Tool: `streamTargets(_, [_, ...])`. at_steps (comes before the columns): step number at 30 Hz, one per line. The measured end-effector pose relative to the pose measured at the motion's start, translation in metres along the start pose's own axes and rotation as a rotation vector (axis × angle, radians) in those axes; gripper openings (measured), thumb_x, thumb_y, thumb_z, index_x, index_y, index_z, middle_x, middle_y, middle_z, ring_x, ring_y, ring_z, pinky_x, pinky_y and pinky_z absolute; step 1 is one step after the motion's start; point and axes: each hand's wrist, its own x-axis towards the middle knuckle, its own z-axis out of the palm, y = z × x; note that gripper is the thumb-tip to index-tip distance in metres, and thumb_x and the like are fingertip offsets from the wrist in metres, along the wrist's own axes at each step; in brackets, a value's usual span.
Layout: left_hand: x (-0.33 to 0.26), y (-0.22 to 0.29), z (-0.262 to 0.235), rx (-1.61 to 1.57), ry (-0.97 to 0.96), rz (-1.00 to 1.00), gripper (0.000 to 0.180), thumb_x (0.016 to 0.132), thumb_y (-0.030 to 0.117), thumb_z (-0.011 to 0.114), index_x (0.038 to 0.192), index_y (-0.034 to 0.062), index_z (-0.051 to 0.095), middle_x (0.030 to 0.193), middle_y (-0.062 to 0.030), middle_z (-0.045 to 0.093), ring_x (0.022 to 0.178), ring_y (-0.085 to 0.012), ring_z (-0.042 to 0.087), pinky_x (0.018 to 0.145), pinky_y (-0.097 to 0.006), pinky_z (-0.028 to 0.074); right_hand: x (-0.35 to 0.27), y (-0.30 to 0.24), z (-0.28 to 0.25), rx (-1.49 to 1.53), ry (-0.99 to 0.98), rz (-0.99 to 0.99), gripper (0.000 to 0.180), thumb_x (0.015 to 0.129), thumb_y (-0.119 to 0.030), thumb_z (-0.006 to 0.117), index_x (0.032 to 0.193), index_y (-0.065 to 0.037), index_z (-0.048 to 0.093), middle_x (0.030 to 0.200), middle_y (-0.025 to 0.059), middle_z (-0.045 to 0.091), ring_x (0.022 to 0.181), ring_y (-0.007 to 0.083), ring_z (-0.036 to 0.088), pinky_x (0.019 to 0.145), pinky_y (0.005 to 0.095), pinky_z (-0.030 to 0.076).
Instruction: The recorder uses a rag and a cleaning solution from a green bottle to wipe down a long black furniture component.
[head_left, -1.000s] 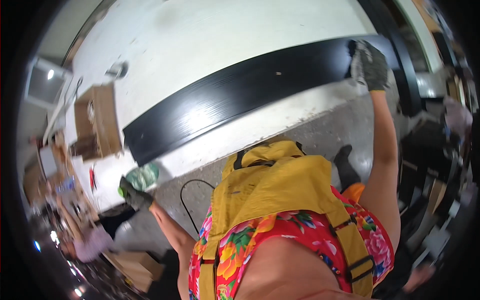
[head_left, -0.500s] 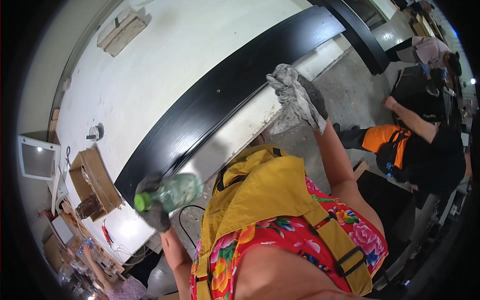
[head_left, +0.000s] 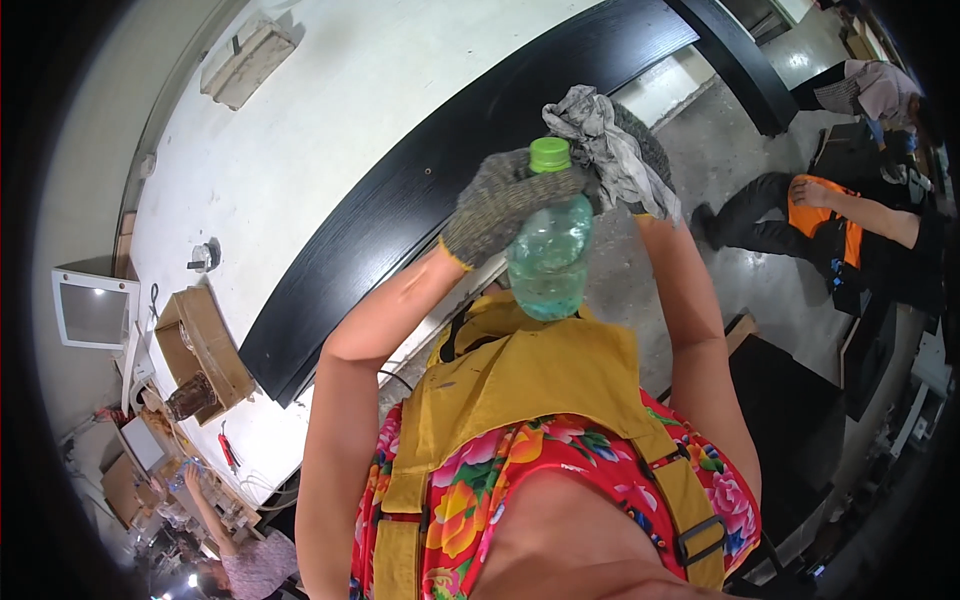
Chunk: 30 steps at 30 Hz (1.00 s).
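My left hand, in a dark knit glove with a yellow cuff, is wrapped round a clear plastic bottle with a green cap. Some liquid shows inside, and the bottle stands nearly upright in front of my chest. Right beside it, my gloved right hand grips a crumpled grey-white rag that hangs down over the wrist. Below both hands a long black board with a faint grain lies along the near edge of the white table. A small hole shows in its surface.
A cardboard box with a brown jar, red-handled pliers and a tape roll lie on the table's left. A pale block sits farther back. Another black board juts out at right. Co-workers are at right and lower left.
My left hand has brought the bottle from the board's left end up to the right, beside the rag. The right hand has shifted slightly up with the rag.
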Motion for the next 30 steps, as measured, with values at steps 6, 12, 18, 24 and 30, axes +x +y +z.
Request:
streamTargets(6, [0.024,-0.012,0.014,-0.254,-0.044,-0.028,0.034,0.091,0.026,0.073,0.114,0.0017,0.069,0.103,-0.0065,0.071,0.088,-0.0117,0.066,0.080,-0.027,0.055,0.006,-0.047,0.034,-0.645,0.032,0.082,0.035,0.106,-0.019,0.045,0.130,0.004,0.056,0.126,0.0157,0.066,0.116,0.0234,0.064,0.105,0.0358,0.048])
streamTargets(12, [0.035,-0.029,0.017,-0.737,-0.118,-0.155,0.038,0.098,0.022,0.064,0.131,0.0038,0.059,0.116,-0.0086,0.069,0.098,-0.0162,0.068,0.089,-0.031,0.057,-0.009,-0.048,-0.005,-1.482,-0.130,0.016,0.035,0.100,-0.007,0.054,0.133,0.004,0.055,0.129,0.0153,0.064,0.118,0.0231,0.063,0.105,0.0356,0.049])
streamTargets(18, [0.034,-0.036,0.010,-0.688,-0.103,-0.203,0.040,0.099,0.017,0.063,0.134,0.0002,0.055,0.125,-0.0102,0.065,0.109,-0.0183,0.065,0.097,-0.032,0.054,-0.040,-0.036,-0.037,-0.654,0.151,0.288,0.035,0.100,-0.003,0.051,0.134,0.003,0.055,0.135,0.0127,0.060,0.123,0.0217,0.059,0.107,0.0344,0.046])
streamTargets(24, [0.044,-0.051,-0.011,0.054,-0.241,0.124,0.053,0.094,0.019,0.070,0.140,0.0019,0.051,0.128,-0.0068,0.063,0.112,-0.0181,0.062,0.099,-0.033,0.052,-0.035,-0.025,-0.027,-0.551,0.109,0.334,0.035,0.100,-0.002,0.050,0.134,0.002,0.055,0.137,0.0122,0.058,0.125,0.0208,0.057,0.109,0.0337,0.045])
streamTargets(30, [0.029,-0.021,-0.019,0.743,-0.066,0.235,0.044,0.080,0.045,0.079,0.107,0.0107,0.073,0.104,-0.0152,0.071,0.097,-0.0300,0.069,0.084,-0.035,0.054,0.004,-0.032,-0.017,-0.317,0.305,0.317,0.038,0.099,-0.010,0.047,0.133,0.006,0.054,0.137,0.0180,0.058,0.124,0.0231,0.059,0.110,0.0352,0.044])
